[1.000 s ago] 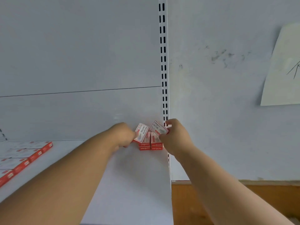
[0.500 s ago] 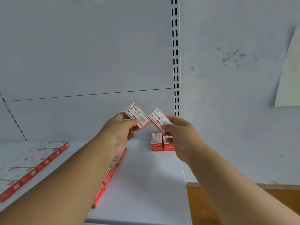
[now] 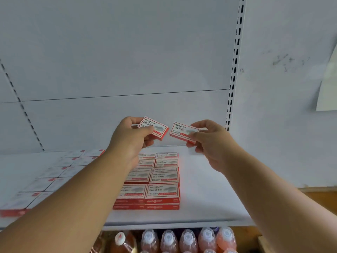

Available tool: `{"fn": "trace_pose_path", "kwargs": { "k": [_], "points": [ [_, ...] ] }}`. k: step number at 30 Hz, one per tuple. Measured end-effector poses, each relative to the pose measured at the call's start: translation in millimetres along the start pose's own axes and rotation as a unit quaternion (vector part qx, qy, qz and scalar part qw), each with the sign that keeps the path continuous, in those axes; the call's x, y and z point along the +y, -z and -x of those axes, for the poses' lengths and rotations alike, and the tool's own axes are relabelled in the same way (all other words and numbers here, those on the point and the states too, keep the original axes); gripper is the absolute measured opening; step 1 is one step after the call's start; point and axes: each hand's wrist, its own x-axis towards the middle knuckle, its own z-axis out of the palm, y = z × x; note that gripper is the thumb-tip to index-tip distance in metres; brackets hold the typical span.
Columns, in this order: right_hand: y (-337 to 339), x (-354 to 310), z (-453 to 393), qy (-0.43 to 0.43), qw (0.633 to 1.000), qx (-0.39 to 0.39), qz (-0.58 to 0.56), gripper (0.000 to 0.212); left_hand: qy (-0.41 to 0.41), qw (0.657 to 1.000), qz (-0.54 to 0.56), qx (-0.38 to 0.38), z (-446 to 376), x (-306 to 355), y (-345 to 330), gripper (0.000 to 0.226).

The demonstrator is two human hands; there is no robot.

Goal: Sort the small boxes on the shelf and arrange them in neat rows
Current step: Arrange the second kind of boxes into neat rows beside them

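My left hand [image 3: 130,138] pinches a small red-and-white box [image 3: 154,127] in the air above the white shelf [image 3: 206,194]. My right hand [image 3: 212,141] pinches a second box of the same kind [image 3: 182,131] just to its right. The two held boxes are apart, both tilted. Below them, two neat columns of the same boxes [image 3: 156,181] lie stacked on the shelf, partly hidden by my left forearm. Another block of boxes in rows [image 3: 54,176] lies further left.
A slotted upright post [image 3: 234,70] marks the shelf's right end, with a white wall and a paper sheet [image 3: 328,84] beyond. Bottles with white caps [image 3: 187,240] stand on the level below. Bare shelf surface lies right of the stacked columns.
Both hands lifted their boxes away from the back right corner and drew them toward me. The view tilted down, so the stacked columns and the bottles below now show.
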Motion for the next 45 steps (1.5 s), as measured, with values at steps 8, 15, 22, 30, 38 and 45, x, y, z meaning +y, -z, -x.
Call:
{"fn": "trace_pose_path", "kwargs": {
  "k": [8, 15, 22, 30, 38, 45],
  "points": [
    [-54, -2, 17, -0.059, 0.995, 0.002, 0.08, 0.012, 0.057, 0.994, -0.044, -0.078, 0, -12, 37, 0.041],
    [-55, 4, 13, -0.076, 0.971, 0.072, 0.215, 0.014, 0.015, 0.981, -0.19, -0.034, -11, -20, 56, 0.02],
    [-59, 15, 13, -0.105, 0.932, 0.015, 0.348, 0.021, 0.052, 0.948, -0.31, -0.057, -20, -40, 76, 0.014],
    [-62, 16, 18, -0.109, 0.916, -0.031, 0.386, 0.009, 0.041, 0.893, -0.425, -0.144, -13, -37, 79, 0.029],
    [-60, 11, 20, -0.098, 0.9, -0.042, 0.422, 0.006, 0.006, 0.852, -0.487, -0.191, -9, -26, 74, 0.028],
    [-57, 11, 17, -0.034, 0.893, 0.001, 0.45, 0.015, -0.1, 0.763, -0.621, -0.15, -6, -18, 60, 0.028]
  ]
}}
